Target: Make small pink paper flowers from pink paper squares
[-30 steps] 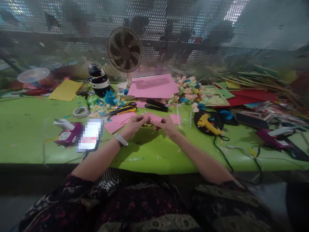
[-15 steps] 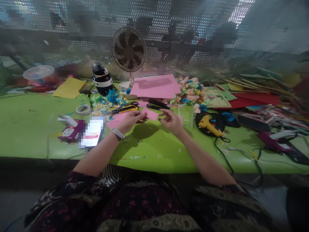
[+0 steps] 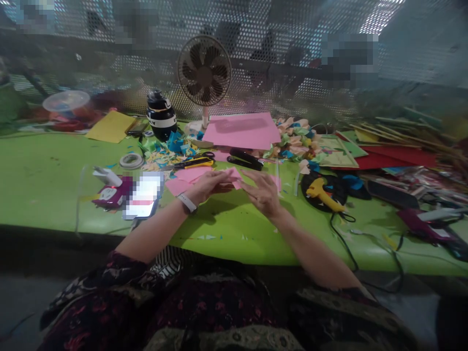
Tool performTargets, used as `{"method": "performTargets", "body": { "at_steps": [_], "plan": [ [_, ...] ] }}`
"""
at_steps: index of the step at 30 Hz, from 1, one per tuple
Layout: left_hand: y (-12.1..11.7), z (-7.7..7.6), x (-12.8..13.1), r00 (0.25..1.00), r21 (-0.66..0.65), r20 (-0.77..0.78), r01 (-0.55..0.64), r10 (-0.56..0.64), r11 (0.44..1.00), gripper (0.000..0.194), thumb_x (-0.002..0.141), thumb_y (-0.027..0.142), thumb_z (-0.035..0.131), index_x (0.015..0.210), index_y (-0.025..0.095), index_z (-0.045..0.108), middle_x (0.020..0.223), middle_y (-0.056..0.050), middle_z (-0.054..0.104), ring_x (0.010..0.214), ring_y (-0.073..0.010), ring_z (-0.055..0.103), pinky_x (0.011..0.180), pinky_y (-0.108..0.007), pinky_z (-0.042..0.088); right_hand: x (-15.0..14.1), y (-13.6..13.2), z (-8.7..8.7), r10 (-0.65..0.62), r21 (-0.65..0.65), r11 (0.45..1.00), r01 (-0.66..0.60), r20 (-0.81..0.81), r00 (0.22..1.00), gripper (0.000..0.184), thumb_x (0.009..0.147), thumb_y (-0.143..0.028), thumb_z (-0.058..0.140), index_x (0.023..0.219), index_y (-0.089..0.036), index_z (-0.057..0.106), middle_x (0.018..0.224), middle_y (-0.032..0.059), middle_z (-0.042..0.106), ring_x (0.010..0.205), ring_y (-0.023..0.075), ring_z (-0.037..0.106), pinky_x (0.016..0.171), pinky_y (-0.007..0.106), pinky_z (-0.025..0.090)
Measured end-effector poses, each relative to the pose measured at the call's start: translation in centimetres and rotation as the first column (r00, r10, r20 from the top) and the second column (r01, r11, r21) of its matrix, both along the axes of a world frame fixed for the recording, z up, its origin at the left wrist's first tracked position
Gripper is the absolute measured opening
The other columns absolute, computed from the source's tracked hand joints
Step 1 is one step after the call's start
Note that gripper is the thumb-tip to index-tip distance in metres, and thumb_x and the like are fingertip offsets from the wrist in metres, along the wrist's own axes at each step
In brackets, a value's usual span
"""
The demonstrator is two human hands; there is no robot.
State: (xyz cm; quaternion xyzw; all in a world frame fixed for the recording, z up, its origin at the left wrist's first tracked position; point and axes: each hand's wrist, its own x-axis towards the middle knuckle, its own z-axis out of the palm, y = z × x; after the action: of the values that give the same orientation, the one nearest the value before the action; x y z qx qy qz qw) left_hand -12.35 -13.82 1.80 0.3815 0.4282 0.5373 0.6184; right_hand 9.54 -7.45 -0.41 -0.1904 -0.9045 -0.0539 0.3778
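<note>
The left hand (image 3: 212, 183) pinches a small pink paper (image 3: 235, 176) over the middle of the table (image 3: 226, 226), on the near side of the stapler (image 3: 244, 159). The right hand (image 3: 263, 192) is loosely spread at the paper's right edge; whether it touches, I cannot tell. The step in hand looks like shaping the paper by fingers; the next move seems to call for a steady left pinch and light right fingertips.

The paper piece (image 3: 235, 174) is pink, the tabletop (image 3: 226, 222) green, the bottle (image 3: 162, 119) black-and-white banded.
</note>
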Motion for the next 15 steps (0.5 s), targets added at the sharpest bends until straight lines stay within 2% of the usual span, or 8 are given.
{"method": "performTargets", "body": {
  "at_steps": [3, 9, 15],
  "plan": [
    [-0.3, 0.2, 0.6, 0.998, 0.009, 0.0, 0.061, -0.061, 0.998, 0.041, 0.058, 0.043, 0.093, 0.076, 0.013, 0.071, 0.079, -0.005, 0.073, 0.071, -0.0116, 0.067, 0.082, -0.03, 0.056, -0.2, -0.3, -0.1, 0.043, 0.03, 0.999, -0.044, 0.054, 0.998, 0.043, 0.095, -0.017, 0.06, 0.133, -0.038, 0.065, 0.135, 0.0014, 0.068, 0.123, 0.0229, 0.06, 0.098, 0.043, 0.049],
    [-0.1, 0.2, 0.0, 1.0, 0.04, 0.004, -0.009, 0.009, 0.999, 0.043, 0.06, 0.041, 0.092, 0.089, 0.013, 0.075, 0.086, -0.006, 0.074, 0.074, -0.0117, 0.067, 0.081, -0.029, 0.055, 0.0, -1.1, 0.3, 0.072, 0.026, 0.997, -0.075, 0.103, 0.992, 0.049, 0.094, -0.017, 0.062, 0.137, -0.041, 0.061, 0.137, -0.0011, 0.067, 0.126, 0.0222, 0.057, 0.103, 0.041, 0.046],
    [-0.1, 0.5, -0.4, 0.992, -0.008, -0.027, 0.121, -0.121, 0.993, 0.033, 0.063, 0.038, 0.09, 0.076, 0.013, 0.072, 0.076, -0.003, 0.07, 0.069, -0.0105, 0.064, 0.079, -0.03, 0.054, 0.3, -0.7, 0.6, 0.083, 0.002, 0.997, -0.083, 0.082, 0.993, 0.039, 0.093, -0.023, 0.065, 0.127, -0.042, 0.068, 0.143, -0.0002, 0.061, 0.128, 0.0238, 0.056, 0.106, 0.044, 0.045]
  ]
}}
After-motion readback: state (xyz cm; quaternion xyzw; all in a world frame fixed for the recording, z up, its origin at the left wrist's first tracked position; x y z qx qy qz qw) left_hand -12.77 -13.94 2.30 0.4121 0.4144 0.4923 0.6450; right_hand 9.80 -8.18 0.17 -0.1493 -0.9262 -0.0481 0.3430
